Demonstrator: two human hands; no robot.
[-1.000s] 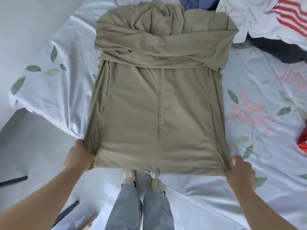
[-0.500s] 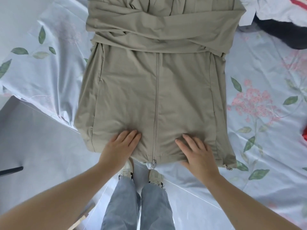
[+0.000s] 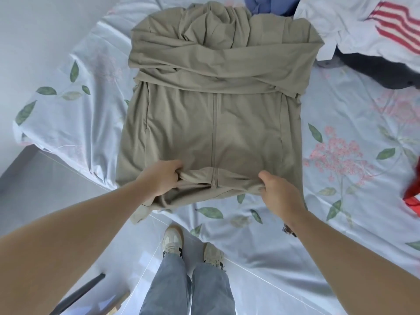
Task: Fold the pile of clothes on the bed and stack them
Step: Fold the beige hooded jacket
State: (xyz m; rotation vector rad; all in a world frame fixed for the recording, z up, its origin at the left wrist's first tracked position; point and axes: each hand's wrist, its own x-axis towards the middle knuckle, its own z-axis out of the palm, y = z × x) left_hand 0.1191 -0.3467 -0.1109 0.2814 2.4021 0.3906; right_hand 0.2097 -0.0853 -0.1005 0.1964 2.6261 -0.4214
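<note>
A khaki zip-up jacket (image 3: 213,123) lies face up on the floral bedsheet (image 3: 341,201), its sleeves folded across the chest and its hood bunched at the far end. My left hand (image 3: 162,178) grips the jacket's bottom hem left of the zipper. My right hand (image 3: 277,192) grips the hem right of the zipper. Between the two hands the hem is lifted and rolled up off the bed. The fingertips of both hands are hidden under the fabric.
At the far right lies a white garment with red stripes (image 3: 372,26) over a dark garment (image 3: 381,69). A blue garment (image 3: 270,4) sits behind the hood. Something red (image 3: 412,198) shows at the right edge. The bed's near edge runs just before my feet (image 3: 193,246).
My hands went from the hem's outer corners to pressing flat near the zipper. Now they have closed on the hem and raised it. The jacket sits farther onto the bed.
</note>
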